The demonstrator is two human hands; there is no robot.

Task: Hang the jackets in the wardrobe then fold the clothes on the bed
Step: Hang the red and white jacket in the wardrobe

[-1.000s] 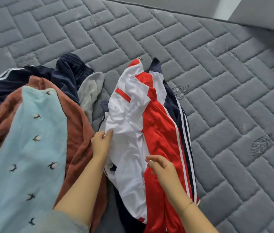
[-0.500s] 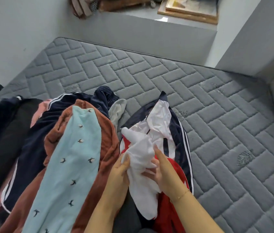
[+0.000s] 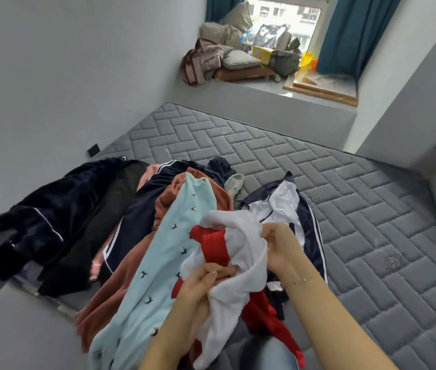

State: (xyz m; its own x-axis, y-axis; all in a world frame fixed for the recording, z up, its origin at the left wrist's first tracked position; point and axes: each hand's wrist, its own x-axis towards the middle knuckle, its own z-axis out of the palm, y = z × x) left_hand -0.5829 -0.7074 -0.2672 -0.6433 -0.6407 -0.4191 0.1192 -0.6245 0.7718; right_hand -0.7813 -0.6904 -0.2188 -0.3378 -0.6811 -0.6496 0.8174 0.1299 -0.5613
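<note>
Both hands grip bunched jacket point(image 3: 241, 236): left hand point(image 3: 201, 285), right hand point(image 3: 281, 247); fingertips buried in folds.

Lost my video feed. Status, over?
Left hand and right hand both grip the red-and-white jacket, bunched, lifted above the mattress. Clothes pile alongside. Nothing blocking.

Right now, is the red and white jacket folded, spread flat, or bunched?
Bunched. The jacket is gathered into a crumpled wad, gripped by the left hand and the right hand, lifted above the mattress.
</note>
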